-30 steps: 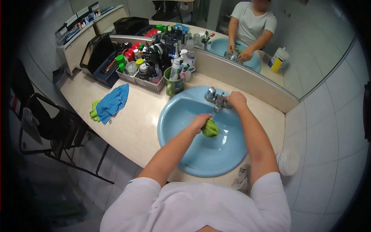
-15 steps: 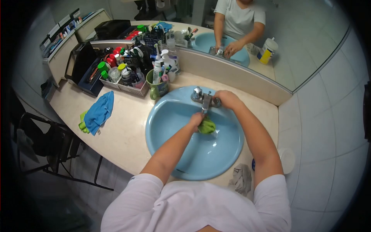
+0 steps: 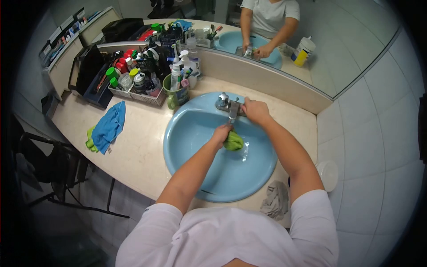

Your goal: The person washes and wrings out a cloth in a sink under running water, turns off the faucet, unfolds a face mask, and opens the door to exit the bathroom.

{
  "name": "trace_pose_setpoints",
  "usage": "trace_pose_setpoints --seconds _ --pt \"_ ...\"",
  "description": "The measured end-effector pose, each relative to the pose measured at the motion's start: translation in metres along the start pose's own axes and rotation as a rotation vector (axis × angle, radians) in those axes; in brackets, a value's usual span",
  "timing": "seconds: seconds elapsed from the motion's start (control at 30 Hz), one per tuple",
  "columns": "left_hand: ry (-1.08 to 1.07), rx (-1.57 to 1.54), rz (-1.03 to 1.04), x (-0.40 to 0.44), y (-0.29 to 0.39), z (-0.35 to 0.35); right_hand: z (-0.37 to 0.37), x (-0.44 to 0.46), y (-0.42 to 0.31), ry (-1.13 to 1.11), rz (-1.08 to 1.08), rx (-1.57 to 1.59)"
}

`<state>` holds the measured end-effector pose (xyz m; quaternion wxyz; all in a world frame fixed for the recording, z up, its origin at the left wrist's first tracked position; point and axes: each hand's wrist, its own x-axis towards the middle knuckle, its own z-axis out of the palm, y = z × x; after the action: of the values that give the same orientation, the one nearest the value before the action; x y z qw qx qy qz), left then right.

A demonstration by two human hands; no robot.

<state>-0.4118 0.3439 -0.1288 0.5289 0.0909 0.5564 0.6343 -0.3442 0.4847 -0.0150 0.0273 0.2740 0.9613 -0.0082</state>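
Note:
Under the spout, my left hand (image 3: 221,134) grips a green cloth (image 3: 233,141), whose bunched end hangs over the blue sink basin (image 3: 187,142). Water glints in the bowl just right of the cloth. My right hand (image 3: 255,110) is closed around the right-hand knob of the metal faucet (image 3: 232,107); the knob itself is hidden by the fingers. The faucet's left knob (image 3: 222,100) is uncovered.
Left of the sink lie a blue cloth (image 3: 110,127) and another green cloth (image 3: 90,140). A green mug (image 3: 177,94) and a basket (image 3: 149,99) of bottles stand behind. A grey rag (image 3: 275,200) lies at front right, below the mirror (image 3: 347,49) wall.
The whole view has shifted slightly. The green cloth looks more tightly bunched in my left hand. My right hand has closed further over the faucet's right knob.

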Motion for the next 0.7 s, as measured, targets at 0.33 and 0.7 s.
trace_pose_setpoints --seconds 0.33,0.7 --pt "-0.006 -0.079 -0.047 -0.007 0.015 0.001 -0.009 0.013 0.032 -0.013 -0.398 -0.057" --pt "-0.008 -0.148 -0.093 0.001 0.004 -0.011 -0.018 0.016 0.044 0.239 -0.789 -0.078"
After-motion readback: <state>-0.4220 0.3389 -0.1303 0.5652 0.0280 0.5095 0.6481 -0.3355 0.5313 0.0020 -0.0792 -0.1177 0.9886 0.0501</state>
